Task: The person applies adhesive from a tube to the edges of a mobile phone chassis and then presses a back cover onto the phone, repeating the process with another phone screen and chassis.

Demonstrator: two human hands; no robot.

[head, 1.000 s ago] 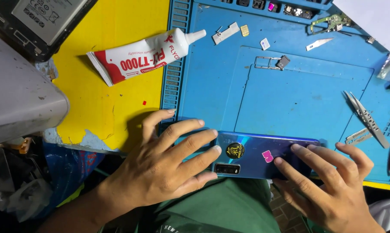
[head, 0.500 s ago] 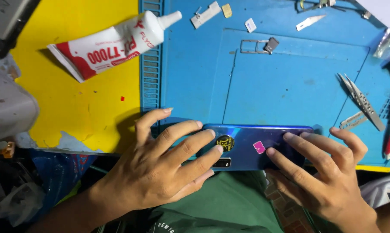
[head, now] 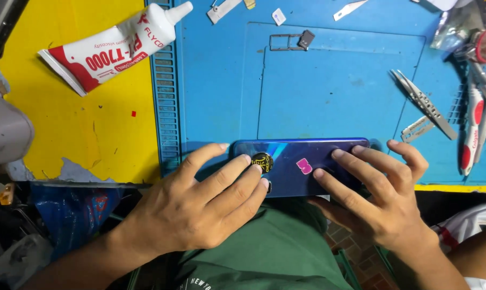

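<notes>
1. Head view, the phone: a blue-purple phone lies face down, lengthwise, at the near edge of the blue mat, just above my green shirt. A round gold-and-black sticker and a small pink sticker sit on its back.

2. Head view, my left hand: it lies flat, palm down, fingers spread and nearly straight. The fingertips press on the left end of the phone, beside the round sticker, and the thumb reaches along the mat at the phone's far edge. Nothing is clenched; the hand is laid on, not wrapped around.

3. Head view, my right hand: also palm down with the fingers apart. The fingertips rest on the right part of the phone's back, one just beside the pink sticker, and the outer fingers curl over the right end. I cannot tell where the thumb sits beneath.

4. Head view, around the hands: a white and red glue tube lies tilted across the yellow table and the mat's left rim, well apart from my hands. Metal tweezers lie on the mat to the right, near red and white tools. A small card tray lies farther up the mat.
</notes>
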